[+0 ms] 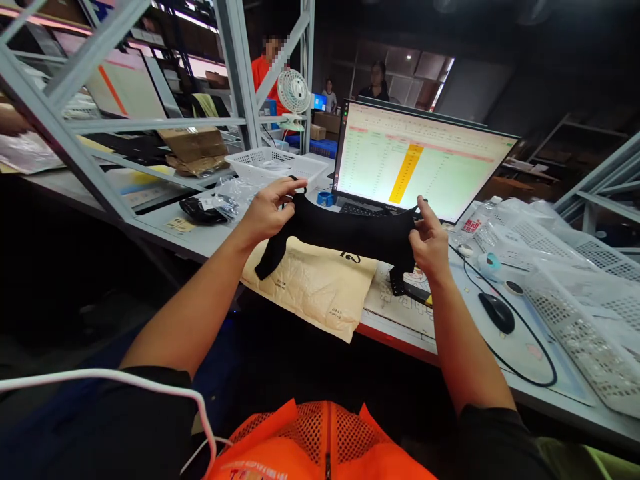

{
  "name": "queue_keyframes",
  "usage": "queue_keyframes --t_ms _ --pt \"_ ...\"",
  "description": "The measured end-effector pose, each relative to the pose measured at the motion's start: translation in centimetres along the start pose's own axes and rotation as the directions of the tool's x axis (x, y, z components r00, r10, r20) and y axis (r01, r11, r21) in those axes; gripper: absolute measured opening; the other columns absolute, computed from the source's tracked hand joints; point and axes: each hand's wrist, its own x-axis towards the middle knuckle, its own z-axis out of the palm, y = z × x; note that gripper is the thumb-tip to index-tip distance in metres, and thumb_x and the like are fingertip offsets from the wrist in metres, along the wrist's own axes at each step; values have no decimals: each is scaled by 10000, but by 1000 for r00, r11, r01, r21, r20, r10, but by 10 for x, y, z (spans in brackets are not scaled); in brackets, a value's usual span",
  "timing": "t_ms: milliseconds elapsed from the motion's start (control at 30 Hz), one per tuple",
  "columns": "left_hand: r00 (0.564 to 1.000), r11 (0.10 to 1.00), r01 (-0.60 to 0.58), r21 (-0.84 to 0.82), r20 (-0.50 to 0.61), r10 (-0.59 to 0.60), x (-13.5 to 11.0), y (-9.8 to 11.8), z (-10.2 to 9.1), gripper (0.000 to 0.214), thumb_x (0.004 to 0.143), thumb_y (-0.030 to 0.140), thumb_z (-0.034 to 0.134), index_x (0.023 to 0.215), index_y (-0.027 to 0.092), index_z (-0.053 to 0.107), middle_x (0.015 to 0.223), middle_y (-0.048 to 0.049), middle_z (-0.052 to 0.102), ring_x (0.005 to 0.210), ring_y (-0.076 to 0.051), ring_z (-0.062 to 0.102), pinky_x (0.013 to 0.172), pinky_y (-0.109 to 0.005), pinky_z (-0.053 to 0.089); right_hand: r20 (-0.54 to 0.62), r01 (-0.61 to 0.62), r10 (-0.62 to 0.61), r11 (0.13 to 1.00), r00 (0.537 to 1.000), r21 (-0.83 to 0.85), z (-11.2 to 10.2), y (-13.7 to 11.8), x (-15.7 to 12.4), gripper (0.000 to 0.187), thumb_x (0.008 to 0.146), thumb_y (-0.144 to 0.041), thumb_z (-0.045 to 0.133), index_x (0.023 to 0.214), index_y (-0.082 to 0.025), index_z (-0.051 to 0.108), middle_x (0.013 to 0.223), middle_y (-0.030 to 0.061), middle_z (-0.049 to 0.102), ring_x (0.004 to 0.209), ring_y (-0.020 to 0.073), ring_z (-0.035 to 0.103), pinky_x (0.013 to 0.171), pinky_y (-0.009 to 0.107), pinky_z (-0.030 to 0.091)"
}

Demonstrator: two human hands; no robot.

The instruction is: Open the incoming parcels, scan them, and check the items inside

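Note:
A black bra (350, 230) is stretched between my two hands above the desk. My left hand (270, 212) pinches it by a strap at its upper left corner. At the opposite corner, my right hand (429, 241) grips the other strap between thumb and fingers. One band end hangs down on the left, and a back-closure tab with small hooks or eyes dangles at the right. Beneath the bra lies a yellowish paper mailer (320, 293) with black print, reaching over the desk's front edge.
Behind the bra stands a monitor (425, 157) showing a spreadsheet. A white basket (275, 163) and a bagged black item (203, 210) are to the left. To the right are a mouse (497, 313), a looping cable and white baskets (575, 320). A metal frame (237, 73) rises at the left.

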Motion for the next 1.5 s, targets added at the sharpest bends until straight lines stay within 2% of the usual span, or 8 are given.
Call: queue_keyframes --t_ms 233,367,633,933,1067,1167,1367,1500 --pt "993 993 -64 104 -96 74 -16 12 7 492 856 155 527 1292 190 752 1232 -83 726 1047 -223 687 976 -370 570 -39 42 -44 998 998 -48 1 -10 -19 767 866 -186 496 1631 -238 490 1629 81 517 1236 254 674 1038 431 604" --pt "988 975 -150 164 -21 155 -86 22 17 427 911 143 550 1243 286 777 1205 -49 760 1154 -247 697 1056 -413 547 27 186 -184 973 983 -135 -5 -11 -78 817 907 -112 505 1678 -355 392 1675 -4 451 1558 276 420 1233 496 471" --pt "993 976 -14 218 120 -12 -211 18 19 362 923 153 604 1152 370 782 1077 -11 800 962 -247 746 946 -487 545 339 143 -94 982 936 -122 -24 -14 -207 866 958 -33 488 1714 -387 258 1710 29 383 1539 267 446 1224 508 492" --pt "996 971 7 238 -83 13 -91 -19 29 175 850 77 580 808 232 650 947 -23 688 1028 -244 649 993 -453 520 469 242 -224 970 855 23 12 -83 -204 943 943 -12 496 1746 -323 110 1735 86 307 1520 298 477 1158 507 557" --pt "960 988 65 141 -280 -23 -14 -31 59 170 943 91 474 847 201 561 1008 -21 679 1060 -157 634 1028 -384 478 650 293 -341 938 679 186 36 -128 -185 929 943 -101 600 1746 -275 167 1715 100 356 1560 293 412 1252 509 458" --pt "920 948 114 -296 -329 -213 24 -28 87 155 973 257 558 854 215 468 1178 -40 709 1054 -165 685 929 -350 532 694 231 -458 887 556 400 34 -141 -157 742 988 -167 612 1667 -382 405 1652 8 476 1521 233 476 1254 455 464" --pt "944 576 122 -808 -85 -318 50 -9 111 431 775 342 841 882 230 439 1158 -31 732 995 -204 726 760 -287 559 238 -4 -52 973 970 232 -7 -94 -53 200 1020 -343 659 1124 -273 815 963 24 812 846 232 782 829 395 672" --pt "978 534 164 -830 64 -200 59 9 126 435 778 370 861 878 213 468 1194 -42 726 970 -181 721 786 -279 559 117 -87 79 994 990 63 -1 -51 23 568 883 -631 767 1247 -196 754 1229 125 760 1090 304 730 956 461 623"
